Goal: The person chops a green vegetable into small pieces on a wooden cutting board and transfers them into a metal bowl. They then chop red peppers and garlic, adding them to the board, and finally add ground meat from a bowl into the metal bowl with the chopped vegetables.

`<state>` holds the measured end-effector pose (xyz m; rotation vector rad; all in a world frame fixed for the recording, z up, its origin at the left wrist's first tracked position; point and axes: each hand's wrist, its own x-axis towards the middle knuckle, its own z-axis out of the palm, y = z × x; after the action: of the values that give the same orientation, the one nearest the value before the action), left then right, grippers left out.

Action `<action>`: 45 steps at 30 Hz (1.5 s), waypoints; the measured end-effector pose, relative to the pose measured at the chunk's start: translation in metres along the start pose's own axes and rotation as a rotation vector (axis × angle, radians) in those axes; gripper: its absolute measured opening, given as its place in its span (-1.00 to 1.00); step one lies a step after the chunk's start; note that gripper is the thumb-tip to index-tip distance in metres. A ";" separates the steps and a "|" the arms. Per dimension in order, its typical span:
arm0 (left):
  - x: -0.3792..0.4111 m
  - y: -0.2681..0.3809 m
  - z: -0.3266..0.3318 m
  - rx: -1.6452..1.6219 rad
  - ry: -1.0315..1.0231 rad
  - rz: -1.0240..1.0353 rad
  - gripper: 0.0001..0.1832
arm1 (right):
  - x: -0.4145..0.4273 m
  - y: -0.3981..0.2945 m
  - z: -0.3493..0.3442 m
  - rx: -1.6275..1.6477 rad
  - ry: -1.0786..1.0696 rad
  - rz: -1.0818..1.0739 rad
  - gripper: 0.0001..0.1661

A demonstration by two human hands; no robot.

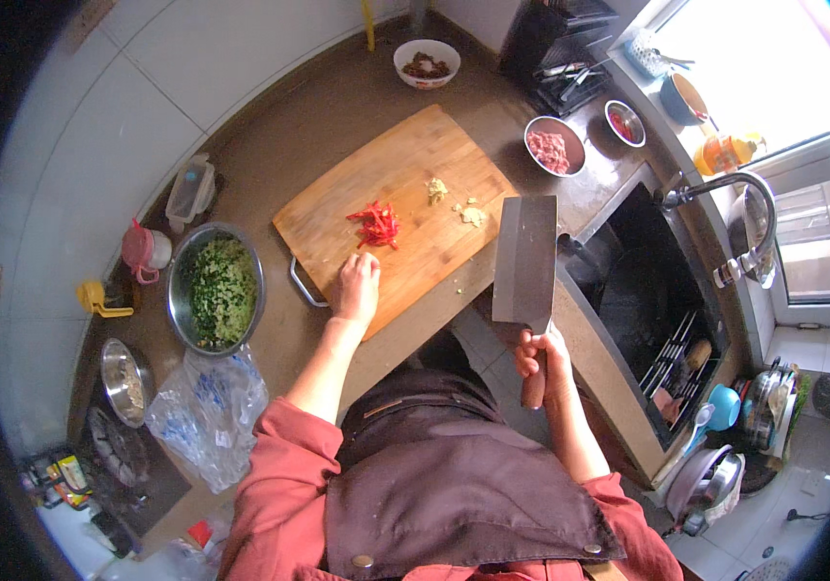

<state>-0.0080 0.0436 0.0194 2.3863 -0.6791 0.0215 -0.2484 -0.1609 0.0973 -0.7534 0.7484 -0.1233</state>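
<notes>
My right hand (547, 356) grips the wooden handle of a Chinese cleaver (525, 261). Its broad blade points away from me, past the right front edge of a wooden cutting board (357, 178). My left hand (358, 287), fingers curled together, is at the board's near left part, just below a small heap of red pepper strips (377, 225). Nothing shows between those fingers, though their underside is hidden. Farther right on the board lie a small pile of chopped pale garlic or ginger (436, 190) and another pale chopped pile (472, 216).
Left of the board stands a steel bowl of chopped greens (220, 290), near a plastic bag (204, 414). Bowls of raw meat (549, 149) and red pieces (626, 125) stand behind the sink (640, 269), whose curved faucet (756, 196) rises on the right. A white bowl (426, 80) is at the back.
</notes>
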 end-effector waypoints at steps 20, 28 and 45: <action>0.118 0.086 0.101 0.278 -0.013 0.644 -0.74 | -0.015 -0.090 0.011 -0.446 -0.092 -0.342 -0.07; 0.128 0.039 0.058 0.274 -0.008 0.522 -0.86 | 0.048 -0.025 -0.007 -1.503 0.102 -0.275 -0.05; -0.073 -0.016 -0.066 -0.090 0.131 0.016 -0.94 | 0.080 0.051 0.008 -1.775 0.303 -0.302 0.06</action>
<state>-0.0533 0.1269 0.0486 2.2705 -0.6242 0.1493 -0.1919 -0.1469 0.0217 -2.5793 0.9229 0.2200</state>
